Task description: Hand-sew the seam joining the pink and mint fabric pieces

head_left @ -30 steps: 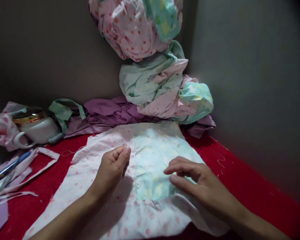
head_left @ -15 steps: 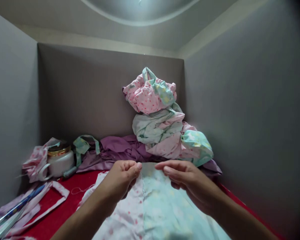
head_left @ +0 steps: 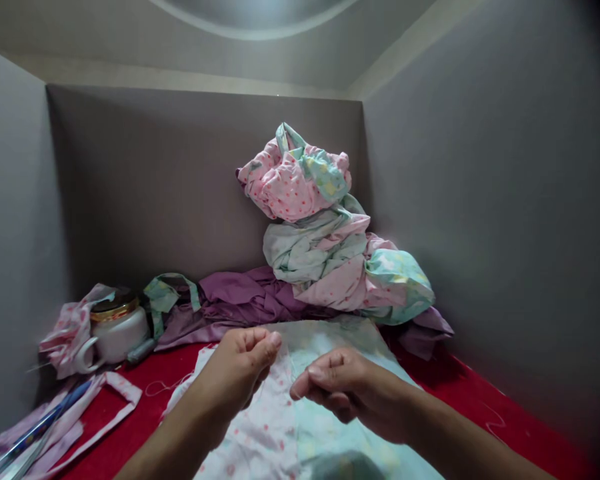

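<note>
My left hand (head_left: 240, 370) is raised over the cloth, thumb and forefinger pinched together. Anything between those fingertips is too small to make out. Beside it and slightly lower, my right hand (head_left: 350, 387) is also closed, its thumb pressed on the forefinger; I cannot make out what it holds. The hands are apart. Beneath them lies a cloth, with a white part dotted in pink (head_left: 263, 433) on the left and a mint-green part (head_left: 325, 423) on the right, meeting along a straight line.
Pink and mint fabric bundles (head_left: 300, 187) are heaped at the back on purple cloth (head_left: 250, 297). At left stand a white mug-shaped jar (head_left: 123, 333) and a pink dotted scrap (head_left: 67, 330). A blue pen-like stick (head_left: 40, 427) lies on fabric strips. Red cloth (head_left: 107, 413) covers the surface; grey walls enclose it.
My right hand has moved down and slightly left, and its fingers have closed from a looser pose. My left hand stays pinched in nearly the same place. The view has shifted a little.
</note>
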`<move>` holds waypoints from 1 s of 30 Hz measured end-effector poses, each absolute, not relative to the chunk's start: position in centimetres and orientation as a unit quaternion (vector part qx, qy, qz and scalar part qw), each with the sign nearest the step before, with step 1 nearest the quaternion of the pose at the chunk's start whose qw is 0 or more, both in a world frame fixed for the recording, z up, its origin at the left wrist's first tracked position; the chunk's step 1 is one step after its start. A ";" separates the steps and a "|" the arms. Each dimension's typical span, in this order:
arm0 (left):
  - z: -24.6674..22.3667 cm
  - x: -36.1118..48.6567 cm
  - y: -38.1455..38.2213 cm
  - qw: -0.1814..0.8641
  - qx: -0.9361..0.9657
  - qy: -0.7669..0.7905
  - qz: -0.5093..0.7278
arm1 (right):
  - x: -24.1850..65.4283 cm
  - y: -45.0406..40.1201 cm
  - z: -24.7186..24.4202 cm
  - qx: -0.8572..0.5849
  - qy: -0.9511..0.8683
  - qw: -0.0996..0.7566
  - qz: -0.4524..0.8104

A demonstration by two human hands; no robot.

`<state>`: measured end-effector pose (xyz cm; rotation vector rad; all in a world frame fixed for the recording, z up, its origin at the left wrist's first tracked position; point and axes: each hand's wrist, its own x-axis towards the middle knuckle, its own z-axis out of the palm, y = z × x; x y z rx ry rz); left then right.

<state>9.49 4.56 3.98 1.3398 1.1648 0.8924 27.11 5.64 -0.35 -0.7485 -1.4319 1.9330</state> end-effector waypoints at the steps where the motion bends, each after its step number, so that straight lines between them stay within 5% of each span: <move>1: 3.9 9.5 4.5 0.545 0.566 0.490 0.378 | 27.1 5.6 -0.3 -0.286 -0.552 0.299 0.724; 10: 3.8 9.8 4.4 0.540 0.567 0.495 0.377 | 26.1 5.0 -0.4 -0.358 -0.570 0.307 0.673; 18: 2.4 9.3 6.2 0.472 0.609 0.509 0.384 | 26.7 5.5 -0.6 -0.278 -0.555 0.304 0.723; 30: -0.8 12.6 3.5 0.247 0.784 0.436 0.368 | 26.3 6.3 -1.0 -0.337 -0.505 0.539 0.584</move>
